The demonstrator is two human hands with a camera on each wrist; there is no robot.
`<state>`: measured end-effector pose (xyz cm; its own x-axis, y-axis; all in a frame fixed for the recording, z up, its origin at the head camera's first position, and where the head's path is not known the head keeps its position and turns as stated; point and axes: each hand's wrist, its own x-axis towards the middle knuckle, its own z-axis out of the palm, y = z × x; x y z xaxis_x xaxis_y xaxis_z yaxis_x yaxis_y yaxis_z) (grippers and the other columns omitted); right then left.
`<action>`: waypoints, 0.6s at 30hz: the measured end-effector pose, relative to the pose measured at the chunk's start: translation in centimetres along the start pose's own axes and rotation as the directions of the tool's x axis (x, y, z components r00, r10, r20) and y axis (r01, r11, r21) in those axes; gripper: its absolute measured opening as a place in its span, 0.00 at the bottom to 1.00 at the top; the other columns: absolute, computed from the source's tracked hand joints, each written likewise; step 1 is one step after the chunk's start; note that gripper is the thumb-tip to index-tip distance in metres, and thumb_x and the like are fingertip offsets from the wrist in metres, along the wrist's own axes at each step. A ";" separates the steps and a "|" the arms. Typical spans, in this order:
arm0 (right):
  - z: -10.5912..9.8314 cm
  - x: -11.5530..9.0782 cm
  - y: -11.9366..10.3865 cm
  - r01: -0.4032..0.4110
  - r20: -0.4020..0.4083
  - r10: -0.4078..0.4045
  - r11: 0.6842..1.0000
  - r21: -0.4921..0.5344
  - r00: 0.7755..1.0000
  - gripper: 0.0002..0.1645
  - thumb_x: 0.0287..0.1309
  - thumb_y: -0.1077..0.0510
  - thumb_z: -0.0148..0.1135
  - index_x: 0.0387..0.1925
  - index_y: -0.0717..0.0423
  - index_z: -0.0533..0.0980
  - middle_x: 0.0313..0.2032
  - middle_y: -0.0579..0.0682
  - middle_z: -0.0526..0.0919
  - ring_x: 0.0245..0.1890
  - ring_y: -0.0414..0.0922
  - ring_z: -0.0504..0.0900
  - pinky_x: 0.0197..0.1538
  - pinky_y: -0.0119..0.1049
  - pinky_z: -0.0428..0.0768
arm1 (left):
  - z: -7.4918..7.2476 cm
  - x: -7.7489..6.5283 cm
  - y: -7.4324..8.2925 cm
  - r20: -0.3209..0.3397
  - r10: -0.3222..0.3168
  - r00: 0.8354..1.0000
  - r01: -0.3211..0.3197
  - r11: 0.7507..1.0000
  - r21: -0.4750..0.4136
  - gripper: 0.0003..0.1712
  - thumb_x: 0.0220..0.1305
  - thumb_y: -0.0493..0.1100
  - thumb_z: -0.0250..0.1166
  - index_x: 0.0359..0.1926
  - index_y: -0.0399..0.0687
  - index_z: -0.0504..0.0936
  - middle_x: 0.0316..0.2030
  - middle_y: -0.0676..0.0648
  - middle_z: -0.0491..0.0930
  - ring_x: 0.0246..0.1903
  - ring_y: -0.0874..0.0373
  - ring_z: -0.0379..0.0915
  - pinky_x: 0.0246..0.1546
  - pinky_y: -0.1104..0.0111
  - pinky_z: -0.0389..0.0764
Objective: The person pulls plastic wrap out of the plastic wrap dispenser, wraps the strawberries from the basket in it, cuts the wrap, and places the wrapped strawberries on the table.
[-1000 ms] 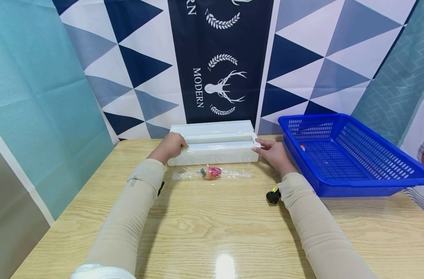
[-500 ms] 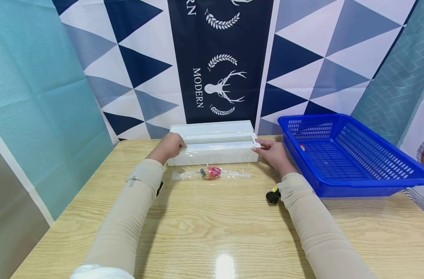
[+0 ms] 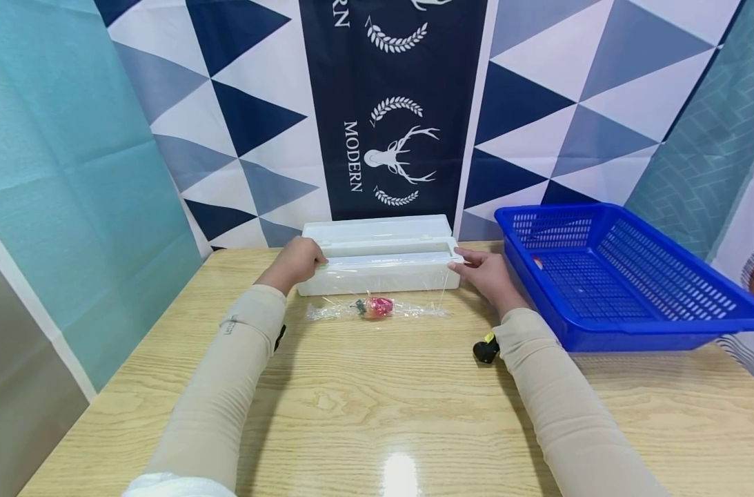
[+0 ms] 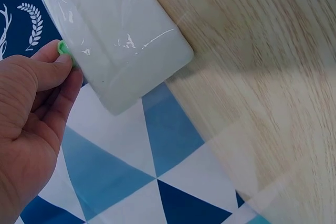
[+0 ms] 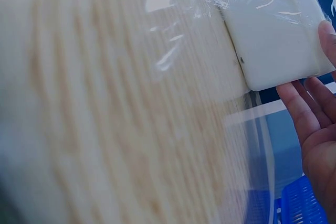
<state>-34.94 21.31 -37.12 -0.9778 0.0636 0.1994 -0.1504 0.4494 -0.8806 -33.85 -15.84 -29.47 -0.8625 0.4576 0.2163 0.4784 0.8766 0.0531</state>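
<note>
A long white cling film dispenser (image 3: pixel 385 277) lies at the back of the table, its lid (image 3: pixel 377 227) raised behind it. My left hand (image 3: pixel 297 262) is at its left end; in the left wrist view, thumb and finger pinch a small green piece (image 4: pixel 63 49) at the dispenser's edge. My right hand (image 3: pixel 490 275) holds the right end, thumb at the front, fingers against the end face. Clear film (image 3: pixel 410 310) hangs over the front onto the table. On the table before the dispenser is a pink-red rose (image 3: pixel 379 307) with clear film around it.
A blue plastic basket (image 3: pixel 575 324) stands on the right of the table, close to my right forearm. Inside it lies a small orange-red thing (image 3: pixel 537 261). A patterned cloth (image 3: pixel 401 159) hangs right behind the dispenser.
My left hand has slid slightly to the left along the dispenser's edge, towards its left end. The right hand, dispenser and rose have stayed in place.
</note>
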 end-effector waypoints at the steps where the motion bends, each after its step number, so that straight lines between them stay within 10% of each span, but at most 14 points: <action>1: 0.0 0.0 0.0 -0.005 -0.002 0.005 1.000 0.006 1.000 0.38 0.39 0.39 0.65 0.54 0.47 0.71 0.54 0.49 0.72 0.49 0.44 0.72 0.48 0.38 0.73 | 0.0 0.0 -0.1 -0.004 0.002 1.000 -0.002 1.000 -0.006 0.16 0.54 0.27 0.54 0.37 0.46 0.84 0.36 0.46 0.81 0.41 0.52 0.75 0.42 0.64 0.75; 18: 0.1 -0.2 0.0 0.014 -0.003 -0.014 1.000 0.013 1.000 0.36 0.41 0.41 0.65 0.54 0.47 0.71 0.54 0.49 0.72 0.46 0.44 0.72 0.41 0.29 0.74 | -0.2 -0.9 -1.1 0.017 -0.042 0.999 0.042 0.999 -0.019 0.15 0.56 0.28 0.54 0.38 0.45 0.83 0.38 0.45 0.81 0.43 0.51 0.74 0.44 0.62 0.74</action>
<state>-34.75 21.18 -37.17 -0.9752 0.0604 0.2131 -0.1658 0.4389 -0.8831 -33.57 -17.27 -29.54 -0.8842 0.4231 0.1978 0.4449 0.8919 0.0808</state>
